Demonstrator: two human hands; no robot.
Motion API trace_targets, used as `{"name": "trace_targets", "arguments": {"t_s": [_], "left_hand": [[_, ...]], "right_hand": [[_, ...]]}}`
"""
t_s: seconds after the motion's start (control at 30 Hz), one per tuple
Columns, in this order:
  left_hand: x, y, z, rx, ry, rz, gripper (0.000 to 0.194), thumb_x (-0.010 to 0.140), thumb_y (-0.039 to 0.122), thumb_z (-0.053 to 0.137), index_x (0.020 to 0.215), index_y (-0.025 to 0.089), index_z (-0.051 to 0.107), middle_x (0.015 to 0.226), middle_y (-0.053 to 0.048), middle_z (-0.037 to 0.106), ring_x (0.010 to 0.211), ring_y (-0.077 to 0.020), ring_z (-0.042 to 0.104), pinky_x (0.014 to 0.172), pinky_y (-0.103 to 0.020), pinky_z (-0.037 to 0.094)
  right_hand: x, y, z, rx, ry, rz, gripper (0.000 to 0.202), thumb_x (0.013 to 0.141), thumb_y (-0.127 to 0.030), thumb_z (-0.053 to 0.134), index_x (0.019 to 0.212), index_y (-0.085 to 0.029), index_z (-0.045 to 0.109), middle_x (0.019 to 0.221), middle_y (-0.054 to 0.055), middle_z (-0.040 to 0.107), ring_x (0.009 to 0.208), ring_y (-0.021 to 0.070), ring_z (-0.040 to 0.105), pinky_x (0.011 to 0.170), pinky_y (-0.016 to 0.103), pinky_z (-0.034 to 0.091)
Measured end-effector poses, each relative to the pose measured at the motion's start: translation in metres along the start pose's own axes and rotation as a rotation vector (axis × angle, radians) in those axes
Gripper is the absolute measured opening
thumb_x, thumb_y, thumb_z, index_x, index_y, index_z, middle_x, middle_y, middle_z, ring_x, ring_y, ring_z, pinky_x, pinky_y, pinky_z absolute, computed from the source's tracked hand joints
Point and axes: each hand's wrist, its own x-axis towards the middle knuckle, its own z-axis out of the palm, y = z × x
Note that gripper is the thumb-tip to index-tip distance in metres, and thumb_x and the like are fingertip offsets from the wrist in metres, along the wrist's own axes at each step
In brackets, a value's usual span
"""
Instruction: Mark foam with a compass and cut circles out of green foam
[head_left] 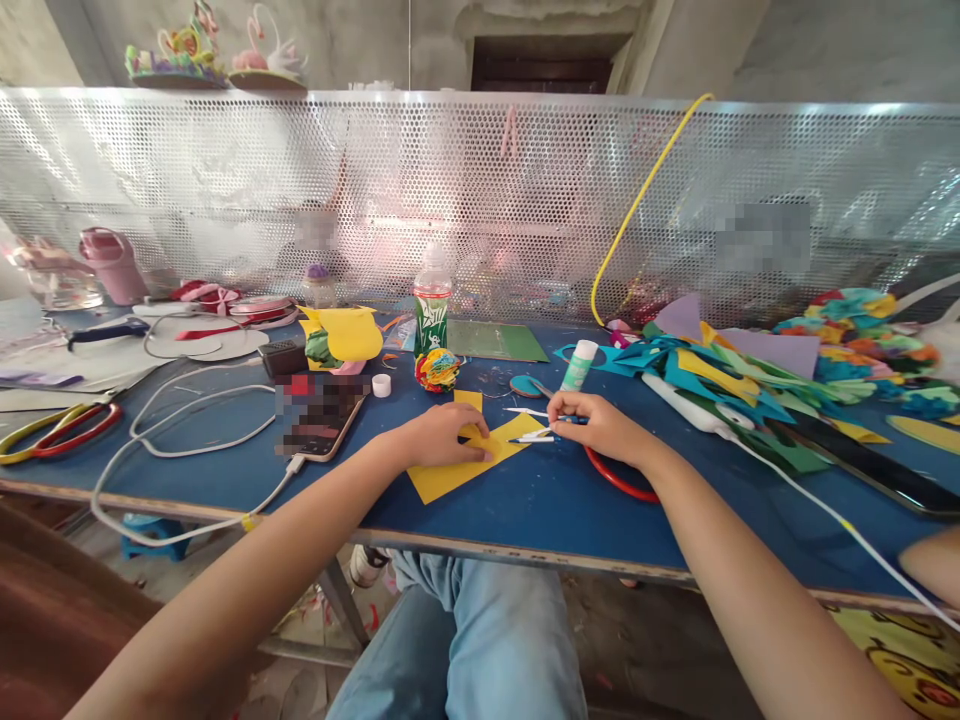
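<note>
A yellow sheet of paper (439, 480) lies flat on the blue table. My left hand (450, 437) holds it down, with curved fingertips and thumb pressed on it. My right hand (592, 428) is closed in a pinch at the sheet's right corner, on a thin white pen (534, 438) whose dark tip points at the paper. Just behind it lies a pointed silver blade (523, 411). A red scissor handle (621, 484) shows under my right wrist; the part between is hidden by the hand. A small yellow paper piece (468, 400) sits behind the sheet.
A glue stick (580, 366), its white cap (382, 386), a bottle (433, 300) and a colourful paper ball (437, 371) stand behind my hands. Left are a phone (322, 420) and yellow-red scissors (60, 432). Paper scraps (720, 370) pile right; another person's arm (934, 560) shows.
</note>
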Motion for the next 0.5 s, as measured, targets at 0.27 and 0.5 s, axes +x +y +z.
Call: {"name": "trace_targets", "arguments": {"t_s": [0.27, 0.5], "left_hand": [[0.0000, -0.0001, 0.0002, 0.008, 0.000, -0.002, 0.034, 0.077, 0.046, 0.060, 0.098, 0.020, 0.063, 0.107, -0.007, 0.061, 0.100, -0.0227, 0.056, 0.091, -0.034, 0.041], [-0.0002, -0.0004, -0.0004, 0.011, 0.000, -0.002, 0.033, 0.077, 0.045, 0.061, 0.098, 0.019, 0.063, 0.107, -0.007, 0.061, 0.101, -0.0227, 0.056, 0.091, -0.033, 0.041]], "right_hand": [[-0.0004, -0.0014, -0.0004, -0.003, 0.003, -0.006, 0.008, 0.076, -0.030, 0.053, 0.073, -0.022, 0.052, 0.074, 0.000, 0.056, 0.073, 0.0174, 0.056, 0.073, 0.030, 0.044], [0.0001, -0.0044, -0.0008, -0.012, 0.064, 0.003, 0.009, 0.077, -0.030, 0.052, 0.073, -0.022, 0.051, 0.073, 0.000, 0.054, 0.073, 0.0175, 0.054, 0.072, 0.030, 0.043]]}}
